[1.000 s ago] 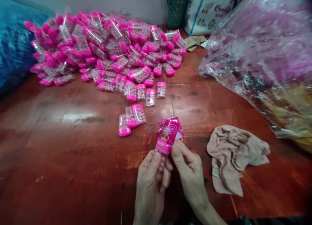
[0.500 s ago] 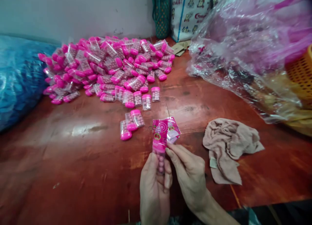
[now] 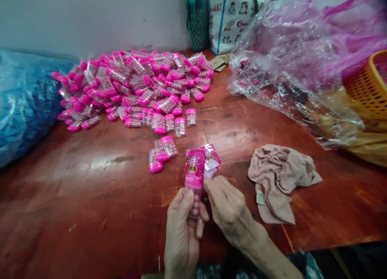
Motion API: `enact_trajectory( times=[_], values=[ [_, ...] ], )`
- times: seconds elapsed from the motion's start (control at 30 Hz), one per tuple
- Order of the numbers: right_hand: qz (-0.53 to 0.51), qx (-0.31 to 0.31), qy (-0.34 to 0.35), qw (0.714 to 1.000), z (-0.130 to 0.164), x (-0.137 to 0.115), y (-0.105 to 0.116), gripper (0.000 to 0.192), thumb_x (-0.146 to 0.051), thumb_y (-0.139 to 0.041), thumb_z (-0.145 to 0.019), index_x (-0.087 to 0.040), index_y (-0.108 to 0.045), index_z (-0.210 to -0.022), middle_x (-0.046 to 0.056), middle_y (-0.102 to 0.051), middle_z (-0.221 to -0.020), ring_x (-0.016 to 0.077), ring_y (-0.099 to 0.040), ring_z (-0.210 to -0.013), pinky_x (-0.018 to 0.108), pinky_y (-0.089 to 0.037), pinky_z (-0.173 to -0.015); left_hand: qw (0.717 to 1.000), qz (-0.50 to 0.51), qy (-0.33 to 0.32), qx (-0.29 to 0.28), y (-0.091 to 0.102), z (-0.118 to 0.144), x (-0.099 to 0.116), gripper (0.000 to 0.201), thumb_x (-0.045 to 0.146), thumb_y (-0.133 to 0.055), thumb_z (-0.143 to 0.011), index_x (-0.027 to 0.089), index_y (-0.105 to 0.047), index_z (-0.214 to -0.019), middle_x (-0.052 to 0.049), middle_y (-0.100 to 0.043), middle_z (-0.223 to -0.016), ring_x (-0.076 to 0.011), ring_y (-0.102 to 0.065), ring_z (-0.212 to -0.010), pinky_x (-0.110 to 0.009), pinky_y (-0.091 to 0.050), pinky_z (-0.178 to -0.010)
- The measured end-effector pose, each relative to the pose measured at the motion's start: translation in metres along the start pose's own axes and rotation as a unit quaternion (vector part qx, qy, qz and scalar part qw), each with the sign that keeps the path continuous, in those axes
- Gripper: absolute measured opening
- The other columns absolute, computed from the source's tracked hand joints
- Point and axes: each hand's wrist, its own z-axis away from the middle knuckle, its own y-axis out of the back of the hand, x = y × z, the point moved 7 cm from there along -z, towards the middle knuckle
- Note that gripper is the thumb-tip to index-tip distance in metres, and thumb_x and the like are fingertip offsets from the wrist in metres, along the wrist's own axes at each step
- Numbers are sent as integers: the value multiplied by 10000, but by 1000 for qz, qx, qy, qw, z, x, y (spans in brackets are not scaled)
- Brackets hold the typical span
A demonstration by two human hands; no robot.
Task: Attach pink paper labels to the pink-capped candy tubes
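The jar (image 3: 196, 204) is in the left hand, upright above the near part of the table (image 3: 90, 222), pink balls showing through its clear side and the printed sleeve (image 3: 194, 172) at its upper end. One second ago it leaned over to the right; now it stands nearly straight in the view.

From the left, the blue bag (image 3: 24, 109) bulges beside the pile (image 3: 121, 85) of pink-capped jars, which lies as before. Nearer, three jars (image 3: 161, 153) touch one another, unmoved. The left hand (image 3: 182, 230) stays clamped on the lower part of the jar, thumb in front. Just behind the sleeve, foils (image 3: 212, 157) lie on the table. The right hand (image 3: 228, 208) has turned since half a second ago — its back and knuckles now show more, the fingers curled. Its fingertips meet the sleeve's lower right edge; whether they pinch it cannot be told. Farther right, the cloth (image 3: 282, 170) lies crumpled as before, with the plastic (image 3: 284, 81) spread behind it. At the right edge, more of the orange basket (image 3: 363, 93) shows than earlier — the camera has shifted, and the rim is now in sight.
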Motion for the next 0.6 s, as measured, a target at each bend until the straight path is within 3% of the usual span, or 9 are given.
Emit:
enact_trajectory(
  times=[0.33, 0.6],
  values=[
    [-25, 3, -23, 999, 0, 2, -2, 216, -46, -307, -868, -123, -509, -864, 61, -520, -668, 171, -472, -614, 290, -424, -558, 994, -36, 45, -98, -10, -3, 1, 193, 265, -579, -766, 126, -546, -638, -2, -536, -442, -50, -386, -295, -117, -308, -247],
    [9, -1, -22, 1000, 5, 1, -9, 235, -48, -295, -860, -123, -506, -931, 68, -540, -712, 177, -499, -661, 309, -449, -626, 997, -53, 22, -52, -2, 1, 1, 203, 267, -578, -772, 140, -508, -630, 16, -523, -430, -51, -384, -310, -111, -304, -253]
  ],
)
